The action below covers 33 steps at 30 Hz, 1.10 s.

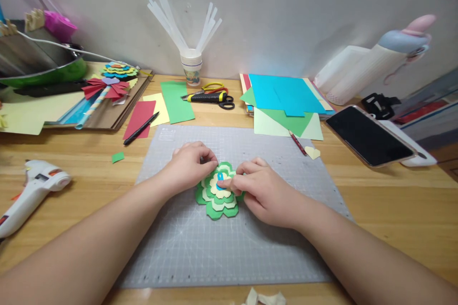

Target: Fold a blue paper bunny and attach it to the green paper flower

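Observation:
A layered paper flower [217, 200] in green and pale yellow lies on the grey cutting mat [222, 252]. My left hand [189, 166] rests on its upper left edge with fingers curled and pinching the petals. My right hand [263, 190] covers the flower's right side; its fingertips press a small blue piece [220, 177] onto the flower's middle.
A white glue gun [30, 190] lies at the left. Coloured paper sheets [286, 105], scissors [211, 96], a black pen [141, 128], a cup of white strips [191, 64] and finished paper flowers [110, 81] sit behind the mat. A phone [368, 136] leans at the right.

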### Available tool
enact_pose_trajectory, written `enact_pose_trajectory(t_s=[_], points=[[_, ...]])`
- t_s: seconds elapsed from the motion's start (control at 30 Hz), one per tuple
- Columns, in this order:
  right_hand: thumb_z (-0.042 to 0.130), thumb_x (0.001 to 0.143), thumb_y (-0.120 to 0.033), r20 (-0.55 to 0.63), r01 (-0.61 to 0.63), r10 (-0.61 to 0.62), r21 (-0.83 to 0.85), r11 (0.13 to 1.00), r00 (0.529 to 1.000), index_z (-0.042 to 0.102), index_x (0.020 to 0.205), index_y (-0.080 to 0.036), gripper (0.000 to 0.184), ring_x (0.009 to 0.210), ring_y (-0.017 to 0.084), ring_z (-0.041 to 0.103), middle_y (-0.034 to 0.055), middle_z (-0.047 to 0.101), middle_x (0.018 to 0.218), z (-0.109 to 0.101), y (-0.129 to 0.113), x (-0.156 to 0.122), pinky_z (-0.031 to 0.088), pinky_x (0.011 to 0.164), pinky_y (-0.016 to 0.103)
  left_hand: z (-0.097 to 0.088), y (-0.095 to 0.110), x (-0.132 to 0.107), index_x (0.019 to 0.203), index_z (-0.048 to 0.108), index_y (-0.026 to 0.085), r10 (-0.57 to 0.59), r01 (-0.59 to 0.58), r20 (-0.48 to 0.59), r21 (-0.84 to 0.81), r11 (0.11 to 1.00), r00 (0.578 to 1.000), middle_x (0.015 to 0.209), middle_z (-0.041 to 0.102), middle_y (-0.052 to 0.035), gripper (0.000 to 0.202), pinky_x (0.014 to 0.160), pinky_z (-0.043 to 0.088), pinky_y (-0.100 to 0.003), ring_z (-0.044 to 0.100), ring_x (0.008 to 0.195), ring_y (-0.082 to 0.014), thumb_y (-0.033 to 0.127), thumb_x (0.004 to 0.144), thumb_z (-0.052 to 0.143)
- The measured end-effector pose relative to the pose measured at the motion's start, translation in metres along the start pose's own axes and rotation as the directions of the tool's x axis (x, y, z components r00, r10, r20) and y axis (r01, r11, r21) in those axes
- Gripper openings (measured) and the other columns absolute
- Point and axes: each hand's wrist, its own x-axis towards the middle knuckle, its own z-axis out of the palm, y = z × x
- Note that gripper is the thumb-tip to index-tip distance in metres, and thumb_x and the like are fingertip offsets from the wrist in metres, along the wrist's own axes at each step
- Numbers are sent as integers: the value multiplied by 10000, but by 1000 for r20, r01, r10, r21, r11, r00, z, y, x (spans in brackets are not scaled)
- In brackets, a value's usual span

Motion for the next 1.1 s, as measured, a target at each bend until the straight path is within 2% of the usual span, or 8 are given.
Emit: enact_pose_trajectory(t_s=[0.33, 0.63, 0.7, 0.77, 0.87, 0.93, 1.0, 1.1], points=[[438, 765, -19, -74, 153, -153, 1, 988, 985, 637, 1130, -170, 443, 1009, 218, 545, 56, 685, 914, 2, 7, -3, 269, 767, 356, 1, -1, 0, 724, 695, 217, 12, -12, -5, -8, 1000, 1000, 836, 636, -29, 191, 766, 443, -334, 573, 855, -219, 351, 747, 559], [437, 789, -55, -27, 74, -75, -50, 996, 997, 682, 957, -206, 334, 780, 194, 546, 51, 618, 755, 2, 0, 0, 281, 707, 343, 5, -3, 1, 699, 684, 215, -1, 0, -15, -54, 999, 1000, 820, 634, -28, 169, 735, 428, -319, 569, 833, -214, 335, 724, 568], [429, 769, -39, -81, 122, -121, 1, 993, 989, 652, 950, -208, 333, 862, 206, 570, 46, 651, 784, 3, 4, -2, 294, 733, 350, 3, -2, 0, 730, 683, 212, -24, 22, -27, -81, 996, 999, 812, 639, -25, 183, 697, 435, -302, 574, 785, -197, 338, 729, 551], [421, 745, -25, -205, 163, -139, 104, 981, 969, 598, 877, -207, 286, 956, 207, 576, 41, 694, 888, 4, 8, -4, 317, 790, 362, -4, -1, -1, 830, 675, 207, -61, 55, -55, -104, 993, 997, 818, 642, -24, 230, 659, 436, -290, 574, 740, -183, 352, 759, 512], [422, 738, -46, -386, -16, 114, 248, 969, 915, 529, 819, -218, 219, 982, 203, 570, 35, 691, 1023, 6, 16, -5, 355, 858, 375, -18, -1, -7, 889, 652, 200, -116, 109, -83, -86, 990, 990, 804, 633, -31, 286, 613, 420, -295, 560, 691, -187, 416, 782, 498], [436, 757, -79, -409, -203, 320, 303, 931, 854, 541, 874, -222, 213, 946, 216, 565, 49, 671, 996, 9, 19, -3, 383, 840, 382, -26, -3, -12, 843, 656, 199, -127, 125, -61, -44, 991, 990, 809, 626, -42, 299, 624, 416, -313, 562, 709, -209, 462, 746, 552], [472, 768, -116, -373, -293, 404, 320, 901, 835, 551, 909, -216, 190, 871, 222, 567, 53, 653, 923, 13, 21, 0, 405, 787, 379, -27, -6, -18, 802, 664, 198, -106, 106, -15, -7, 994, 994, 847, 620, -58, 314, 698, 431, -340, 572, 785, -237, 488, 689, 619], [542, 749, -161, -317, -339, 446, 338, 878, 837, 554, 933, -212, 191, 830, 221, 567, 46, 643, 884, 19, 18, 2, 418, 762, 375, -19, -8, -27, 818, 667, 189, -62, 61, 19, 36, 997, 998, 913, 591, -81, 371, 829, 422, -383, 554, 915, -278, 506, 624, 680]])
